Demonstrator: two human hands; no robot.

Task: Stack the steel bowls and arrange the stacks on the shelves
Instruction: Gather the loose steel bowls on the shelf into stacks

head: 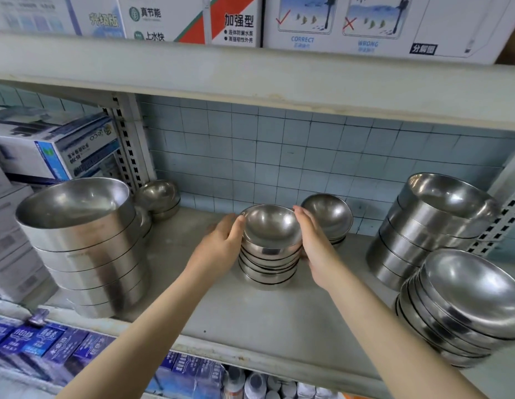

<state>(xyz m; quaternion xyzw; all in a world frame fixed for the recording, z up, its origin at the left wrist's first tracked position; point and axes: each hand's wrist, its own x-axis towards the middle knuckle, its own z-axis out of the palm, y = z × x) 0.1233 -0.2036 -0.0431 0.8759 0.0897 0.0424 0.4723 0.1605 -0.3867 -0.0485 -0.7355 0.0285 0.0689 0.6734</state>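
Starting nearest, blue boxes [34, 341] fill the lower left of the frame, under the shelf [250, 326]. At lower right a leaning stack [466, 312] of wide bowls sits near the shelf's front edge. At left a big stack [83, 249] stands upright.

In the middle, the small stack [270, 249] rests on the shelf between both hands. The left hand [221, 246] cups its left side, thumb at the top rim. The right hand [316, 251] presses flat-fingered against its right side.

Polished steel like this is probably stiff and slippery, light per bowl but weighty once stacked. Nested bowls can slide, so holding low on both sides, near the bottom bowl, looks safest.

Behind sits a back stack [328, 217], with a tall stack [440, 226] at right, then the tiled wall [279, 156].
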